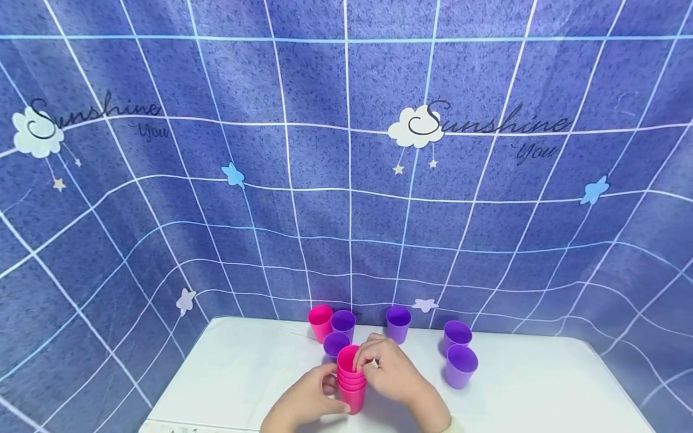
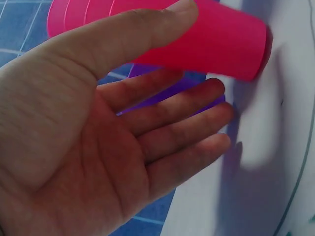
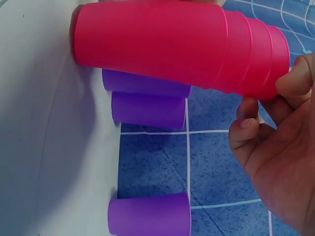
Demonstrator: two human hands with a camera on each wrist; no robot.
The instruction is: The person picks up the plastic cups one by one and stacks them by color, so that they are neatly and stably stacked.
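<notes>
Near the front edge of the white table (image 1: 243, 361), in the head view, nested pink cups (image 1: 352, 398) stand. From the left wrist, the left hand (image 2: 106, 128) rests its thumb on them, fingers straight; from the right wrist, the right hand (image 3: 280, 147) pinches their top rim

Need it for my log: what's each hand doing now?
Left hand: open, thumb against the pink cup stack.
Right hand: closed, pinching the top pink cup.

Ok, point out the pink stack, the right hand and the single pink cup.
Pink stack (image 3: 167, 46), right wrist view: outer wall.
Right hand (image 1: 392, 370), head view: its back.
Single pink cup (image 1: 321, 332), head view: outer wall.
</notes>
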